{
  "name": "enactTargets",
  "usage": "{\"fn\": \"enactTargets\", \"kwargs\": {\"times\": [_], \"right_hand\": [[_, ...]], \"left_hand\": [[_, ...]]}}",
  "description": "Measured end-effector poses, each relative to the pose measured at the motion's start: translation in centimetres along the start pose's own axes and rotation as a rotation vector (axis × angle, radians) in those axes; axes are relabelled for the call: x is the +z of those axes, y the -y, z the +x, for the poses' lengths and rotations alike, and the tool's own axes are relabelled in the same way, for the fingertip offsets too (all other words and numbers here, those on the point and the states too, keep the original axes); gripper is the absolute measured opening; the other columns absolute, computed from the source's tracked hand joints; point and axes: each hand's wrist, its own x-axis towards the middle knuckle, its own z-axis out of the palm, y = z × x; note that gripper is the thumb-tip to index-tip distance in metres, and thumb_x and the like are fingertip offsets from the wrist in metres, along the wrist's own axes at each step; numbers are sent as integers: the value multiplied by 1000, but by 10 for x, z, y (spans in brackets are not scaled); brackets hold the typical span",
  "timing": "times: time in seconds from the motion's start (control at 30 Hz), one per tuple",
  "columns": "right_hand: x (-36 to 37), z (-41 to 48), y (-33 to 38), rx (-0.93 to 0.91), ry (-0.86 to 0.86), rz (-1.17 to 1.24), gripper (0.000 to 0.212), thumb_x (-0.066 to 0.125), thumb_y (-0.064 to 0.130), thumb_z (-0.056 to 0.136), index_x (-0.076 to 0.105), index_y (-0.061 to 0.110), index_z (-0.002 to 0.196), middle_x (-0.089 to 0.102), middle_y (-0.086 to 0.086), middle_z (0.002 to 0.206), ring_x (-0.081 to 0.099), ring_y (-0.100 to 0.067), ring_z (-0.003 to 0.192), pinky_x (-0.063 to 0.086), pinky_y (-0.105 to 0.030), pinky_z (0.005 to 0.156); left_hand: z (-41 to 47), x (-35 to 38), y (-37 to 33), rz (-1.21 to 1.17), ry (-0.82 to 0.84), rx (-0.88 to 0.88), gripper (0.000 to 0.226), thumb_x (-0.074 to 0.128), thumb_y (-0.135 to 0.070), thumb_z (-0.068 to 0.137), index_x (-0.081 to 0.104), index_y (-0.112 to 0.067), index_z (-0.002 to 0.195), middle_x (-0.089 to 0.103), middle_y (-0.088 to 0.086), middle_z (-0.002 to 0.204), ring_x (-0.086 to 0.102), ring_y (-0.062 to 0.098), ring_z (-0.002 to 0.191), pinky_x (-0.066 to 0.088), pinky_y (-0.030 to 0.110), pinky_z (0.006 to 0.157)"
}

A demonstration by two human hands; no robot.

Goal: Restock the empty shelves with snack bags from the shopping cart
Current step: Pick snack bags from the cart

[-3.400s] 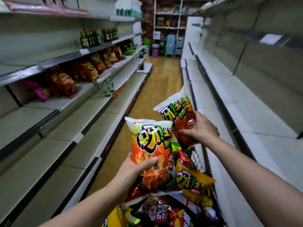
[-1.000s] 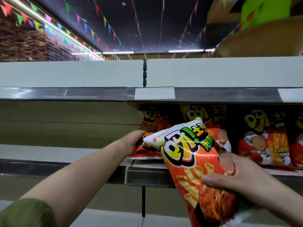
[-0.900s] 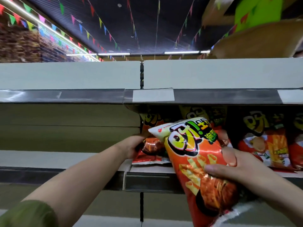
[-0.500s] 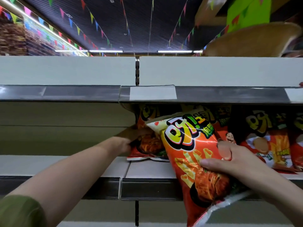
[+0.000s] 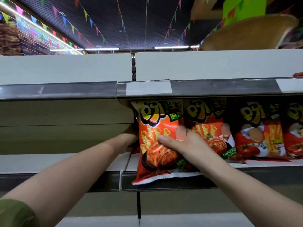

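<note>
Bag [image 5: 157, 145], tilted before, stands upright; right grip [image 5: 185, 145] holds it, left grip [image 5: 129, 140] unclear.

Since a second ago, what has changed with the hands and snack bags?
The right hand swung its orange snack bag from tilted before the shelf to upright at the row's left end. The left hand is now half hidden behind that bag, its grip unseen. The other bags stayed put; the right hand kept its hold.

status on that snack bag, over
Right hand grips orange snack bag, bottom overhanging shelf lip. Left hand behind it, grip hidden. Neighbouring bag close on right.
</note>
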Motion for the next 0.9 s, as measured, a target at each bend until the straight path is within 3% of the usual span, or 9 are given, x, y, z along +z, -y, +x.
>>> {"fn": "enactTargets", "kwargs": {"times": [0.13,0.2,0.27,0.33,0.43,0.57,0.67,0.8,0.9], "right_hand": [[16,9,7,39,-54,-75,102,58,66,75,22,2,145,44,-12,140,47,-25,124,38,-27,86],[21,12,8,43,-50,-108,92,55,60,82,21,2,145,38,-14,143,45,-27,125,38,-27,83],[27,14,7,47,-38,-107,84,53,55,86,23,2,143,33,-16,146,41,-30,129,39,-31,91],[31,15,4,70,-23,-95,81,52,55,87,23,3,142,30,-16,148,37,-31,132,38,-37,99],[33,24,-1,150,-32,-17,89,57,55,84,16,7,147,30,-14,148,37,-30,132,39,-36,96],[33,35,-5,196,-36,-9,86,60,49,85,19,6,147,28,-14,149,35,-32,133,37,-37,98],[31,37,-7,229,-3,77,93,65,48,82,14,7,148,27,-14,151,33,-33,136,35,-42,108],[25,30,-5,240,43,95,95,60,55,83,12,6,148,29,-15,150,34,-33,135,37,-38,104],[17,16,3,152,-43,-64,94,54,61,83,16,0,145,32,-20,146,37,-35,131,38,-37,100]], "left_hand": [[-3,-12,3,-171,-212,-1,18,46,-12,96,63,-5,96,63,10,87,58,20,69,49,23,56],[-10,-16,5,-304,-381,31,30,45,-18,97,60,0,115,62,15,104,61,27,87,51,31,76],[-23,-11,9,-363,-369,120,46,48,-38,94,56,-4,124,62,15,118,60,32,108,46,41,97],[-42,1,9,-361,-219,209,56,58,-48,87,52,-10,128,63,11,121,60,28,111,48,39,95],[-55,18,9,-280,-30,254,59,66,-37,77,37,-24,127,63,-4,111,64,13,100,53,28,84],[-45,24,11,-168,-110,238,70,69,-40,83,24,-23,135,52,4,129,55,22,117,43,41,104],[-48,27,10,-85,-130,223,90,69,-58,67,20,-29,137,41,7,141,48,25,125,41,44,107],[-56,25,9,27,-213,192,135,65,-89,33,19,-26,143,35,9,147,43,24,131,38,43,109],[-78,32,4,25,-330,195,143,60,-85,38,3,-21,152,25,10,154,31,24,139,31,44,114]]}}
